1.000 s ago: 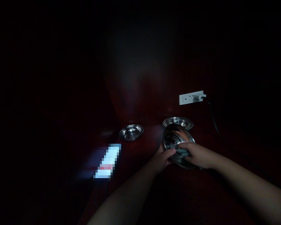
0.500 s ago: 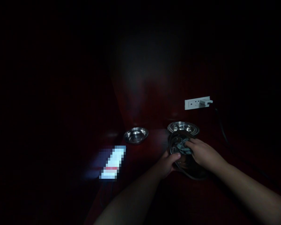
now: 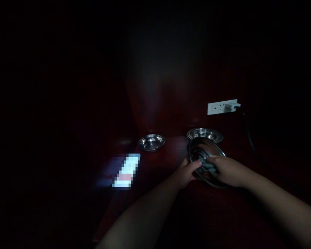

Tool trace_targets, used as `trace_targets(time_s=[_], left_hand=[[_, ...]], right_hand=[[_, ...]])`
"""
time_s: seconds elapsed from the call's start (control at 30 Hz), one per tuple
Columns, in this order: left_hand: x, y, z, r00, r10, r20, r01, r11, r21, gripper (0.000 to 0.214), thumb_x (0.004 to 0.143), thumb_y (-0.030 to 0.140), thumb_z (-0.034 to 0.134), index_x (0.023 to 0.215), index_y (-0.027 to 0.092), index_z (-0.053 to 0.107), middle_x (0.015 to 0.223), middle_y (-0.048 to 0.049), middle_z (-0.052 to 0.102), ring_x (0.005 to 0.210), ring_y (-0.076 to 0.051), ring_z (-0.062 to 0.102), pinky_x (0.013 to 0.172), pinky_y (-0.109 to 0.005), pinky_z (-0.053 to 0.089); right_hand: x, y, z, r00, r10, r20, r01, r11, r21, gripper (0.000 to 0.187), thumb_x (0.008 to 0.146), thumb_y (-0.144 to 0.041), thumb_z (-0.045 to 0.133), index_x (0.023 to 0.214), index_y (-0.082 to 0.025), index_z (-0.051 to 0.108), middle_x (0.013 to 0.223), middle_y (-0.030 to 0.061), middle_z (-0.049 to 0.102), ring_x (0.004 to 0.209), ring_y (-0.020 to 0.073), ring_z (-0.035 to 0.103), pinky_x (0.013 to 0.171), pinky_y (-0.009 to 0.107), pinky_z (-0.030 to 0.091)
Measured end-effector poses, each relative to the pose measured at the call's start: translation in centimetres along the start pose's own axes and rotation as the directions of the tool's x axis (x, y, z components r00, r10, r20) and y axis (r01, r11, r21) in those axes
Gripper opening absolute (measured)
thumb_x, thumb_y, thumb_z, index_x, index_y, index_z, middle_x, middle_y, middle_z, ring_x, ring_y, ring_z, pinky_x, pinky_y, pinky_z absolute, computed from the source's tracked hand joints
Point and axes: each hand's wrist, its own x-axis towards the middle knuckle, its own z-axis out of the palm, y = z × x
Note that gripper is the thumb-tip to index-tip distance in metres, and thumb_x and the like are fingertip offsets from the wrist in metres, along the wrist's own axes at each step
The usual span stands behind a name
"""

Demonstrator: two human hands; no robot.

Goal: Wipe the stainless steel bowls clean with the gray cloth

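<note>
Tilted up in front of me is a shiny metal bowl [image 3: 204, 145], wide and shallow. My left hand [image 3: 185, 174] is closed on its left rim, the thumb lying over the inside edge. My right hand [image 3: 226, 169] presses a bunched grey-green cloth [image 3: 208, 166] against the bowl's inner surface. Its fingers are closed round the cloth and partly hidden by it. Just behind the held bowl lies a stack of metal bowls [image 3: 216, 135], partly covered by it. One more metal bowl [image 3: 151, 143] rests upright to the left.
A lit, blurred-out screen [image 3: 126, 172] glows at the left, with a thin cable below it. On the back wall sits a white power socket [image 3: 215, 108] with a plug [image 3: 232, 105] and a dark cord [image 3: 248, 133] hanging down. The dark red surface [image 3: 166, 155] fades into darkness around.
My right hand has shifted the cloth slightly right and down within the bowl. The bowl's tilt has altered a little, and the whole view has moved slightly.
</note>
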Motion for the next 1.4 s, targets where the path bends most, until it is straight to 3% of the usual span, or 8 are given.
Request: trace_targets(time_s=[0.2, 0.47, 0.9, 1.07, 1.17, 1.27, 1.33, 1.4], left_hand=[[-0.2, 0.3, 0.2, 1.0, -0.015, -0.007, 0.015, 1.0, 0.003, 0.065, 0.066, 0.039, 0.072, 0.124, 0.024, 0.047, 0.122, -0.0114, 0.058, 0.101, -0.026, 0.06, 0.077, -0.041, 0.052], [-0.4, 0.5, 0.4, 1.0, -0.007, -0.015, 0.007, 1.0, -0.006, 0.066, 0.066, 0.037, 0.072, 0.126, 0.025, 0.046, 0.124, -0.0117, 0.057, 0.104, -0.026, 0.059, 0.082, -0.042, 0.051], [-0.5, 0.5, 0.5, 1.0, -0.006, -0.03, 0.006, 1.0, -0.01, 0.065, 0.068, 0.034, 0.072, 0.127, 0.025, 0.046, 0.124, -0.0115, 0.057, 0.106, -0.027, 0.059, 0.087, -0.046, 0.049], [-0.5, 0.6, 0.5, 1.0, -0.01, -0.007, 0.01, 1.0, 0.005, 0.064, 0.068, 0.035, 0.071, 0.126, 0.023, 0.046, 0.123, -0.0122, 0.058, 0.103, -0.027, 0.06, 0.086, -0.048, 0.049], [-0.4, 0.6, 0.4, 1.0, -0.003, 0.016, 0.003, 1.0, 0.005, 0.065, 0.068, 0.036, 0.071, 0.127, 0.023, 0.045, 0.119, -0.0118, 0.06, 0.102, -0.027, 0.061, 0.085, -0.049, 0.049], [-0.3, 0.6, 0.3, 0.999, -0.01, 0.031, 0.01, 1.0, 0.004, 0.066, 0.069, 0.035, 0.071, 0.129, 0.024, 0.044, 0.118, -0.0113, 0.06, 0.103, -0.027, 0.06, 0.085, -0.048, 0.05], [-0.2, 0.5, 0.2, 0.999, -0.01, 0.04, 0.01, 1.0, 0.002, 0.066, 0.069, 0.034, 0.071, 0.129, 0.025, 0.044, 0.119, -0.0112, 0.06, 0.104, -0.027, 0.06, 0.086, -0.048, 0.05], [-0.1, 0.5, 0.2, 0.999, -0.004, 0.042, 0.004, 1.0, 0.0, 0.065, 0.069, 0.035, 0.072, 0.127, 0.025, 0.045, 0.121, -0.0114, 0.059, 0.103, -0.027, 0.06, 0.086, -0.048, 0.05]], right_hand=[[-0.4, 0.0, 0.1, 0.993, -0.089, 0.081, 0.065, 0.963, 0.262, 0.034, 0.07, -0.016, 0.051, 0.101, -0.016, 0.064, 0.095, 0.007, 0.07, 0.083, 0.0206, 0.064, 0.077, 0.032, 0.048], [-0.2, 0.6, 0.8, 0.993, -0.11, 0.052, 0.091, 0.957, 0.277, 0.033, 0.07, -0.017, 0.053, 0.101, -0.016, 0.063, 0.095, 0.0069, 0.069, 0.084, 0.0211, 0.064, 0.078, 0.032, 0.049], [-0.5, 0.2, 0.0, 0.996, -0.089, 0.0, 0.088, 0.993, 0.078, 0.032, 0.067, -0.014, 0.052, 0.097, -0.018, 0.063, 0.097, 0.0082, 0.069, 0.086, 0.0218, 0.063, 0.077, 0.031, 0.048], [-0.6, 0.4, -0.6, 1.0, -0.007, 0.008, 0.007, 1.0, 0.026, 0.034, 0.066, -0.012, 0.051, 0.096, -0.021, 0.064, 0.092, 0.0058, 0.07, 0.08, 0.0206, 0.064, 0.07, 0.029, 0.047], [-0.4, 0.6, -1.2, 0.991, 0.044, -0.127, -0.048, 0.998, -0.03, 0.029, 0.069, -0.014, 0.052, 0.094, -0.02, 0.064, 0.093, 0.0067, 0.069, 0.082, 0.0217, 0.064, 0.071, 0.03, 0.046], [-0.2, 0.8, -1.6, 0.947, 0.07, -0.315, -0.099, 0.992, -0.077, 0.029, 0.072, -0.018, 0.053, 0.099, -0.018, 0.063, 0.106, 0.0095, 0.066, 0.089, 0.0238, 0.063, 0.074, 0.031, 0.046], [0.0, 0.9, -1.4, 0.938, 0.063, -0.341, -0.104, 0.989, -0.101, 0.03, 0.073, -0.018, 0.053, 0.101, -0.018, 0.062, 0.111, 0.0098, 0.065, 0.092, 0.024, 0.063, 0.074, 0.031, 0.046], [0.0, 0.7, -1.0, 0.964, 0.046, -0.261, -0.078, 0.991, -0.111, 0.029, 0.073, -0.015, 0.051, 0.098, -0.019, 0.064, 0.107, 0.009, 0.066, 0.089, 0.0226, 0.063, 0.074, 0.031, 0.046]])
